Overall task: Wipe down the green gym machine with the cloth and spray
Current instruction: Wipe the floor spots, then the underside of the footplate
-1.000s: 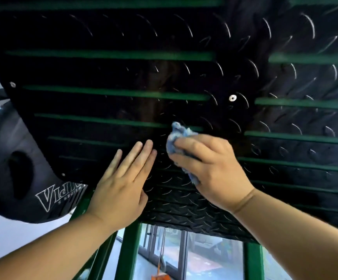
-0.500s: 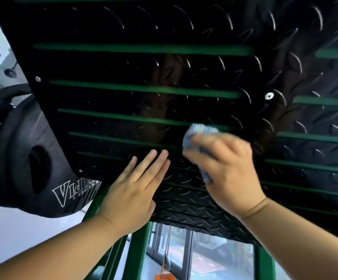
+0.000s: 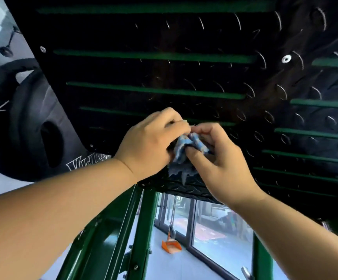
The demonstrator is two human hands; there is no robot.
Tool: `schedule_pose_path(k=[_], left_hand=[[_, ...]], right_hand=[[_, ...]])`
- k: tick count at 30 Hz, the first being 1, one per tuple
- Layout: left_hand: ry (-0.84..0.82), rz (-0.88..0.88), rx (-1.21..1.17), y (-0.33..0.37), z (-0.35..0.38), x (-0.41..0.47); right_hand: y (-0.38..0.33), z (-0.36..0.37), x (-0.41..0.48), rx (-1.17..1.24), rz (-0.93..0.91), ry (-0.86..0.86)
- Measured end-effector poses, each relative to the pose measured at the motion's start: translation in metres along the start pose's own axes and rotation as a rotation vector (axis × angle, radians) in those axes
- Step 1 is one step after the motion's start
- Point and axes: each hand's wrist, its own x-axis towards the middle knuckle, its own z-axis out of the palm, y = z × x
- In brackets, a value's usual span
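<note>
— Black tread plate [image 3: 164, 73] of the green gym machine [image 3: 144, 229] hangs overhead and fills most of the view. What sits closest?

— Two bare forearms reaching up from the bottom edge. The left hand [image 3: 150, 142] and the right hand [image 3: 222, 158] meet just under the plate, fingertips almost touching.

— How are they closed?

— Both are clamped on the cloth [image 3: 184, 152]. The left hand's curled fingers pinch its upper edge. The right hand has thumb and curled fingers wrapped round the bunched blue-and-white middle. A ragged grey corner dangles below.

— And half a second ago?

— The left hand lay flat on the plate with its fingers straight, away from the cloth. The right hand alone pressed the cloth against the plate. Now the left has crossed over to grip the cloth too, and the cloth is bunched between the two hands. I cannot tell whether it touches the plate.

— Behind them?

— Green slats [image 3: 156, 90] run across the plate, with a silver bolt [image 3: 286, 59] at upper right. A black weight plate [image 3: 22, 128] with white lettering sits at left. Below stand the green frame posts. Beyond them are pale floor [image 3: 174, 265], an orange dustpan [image 3: 171, 246] and glass doors [image 3: 210, 225].
</note>
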Motion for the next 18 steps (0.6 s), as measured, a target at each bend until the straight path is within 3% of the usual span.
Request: schedule_pose_path(k=[3, 5, 8, 10, 12, 14, 18], left_hand=[[0.247, 0.004, 0.227, -0.011, -0.015, 0.031], [0.282, 0.048, 0.296, -0.018, -0.010, 0.041], [0.053, 0.277, 0.367, -0.032, 0.018, 0.009], [-0.133, 0.443, 0.404, -0.043, 0.034, -0.018], [-0.189, 0.535, 0.422, -0.050, 0.036, -0.026], [-0.069, 0.548, 0.389, -0.053, 0.026, -0.014], [0.264, 0.312, 0.429, -0.063, 0.004, 0.019]], right_hand=[[0.015, -0.010, -0.017, -0.239, -0.058, 0.075], [0.024, -0.022, -0.023, -0.463, -0.162, 0.186], [0.031, -0.031, -0.023, -0.820, -0.364, 0.191], [0.030, -0.033, -0.015, -0.931, -0.430, 0.165], [0.026, -0.031, -0.001, -0.973, -0.453, 0.156], [0.028, -0.030, 0.013, -1.000, -0.453, 0.167], [0.041, -0.020, 0.023, -1.050, -0.464, 0.215]])
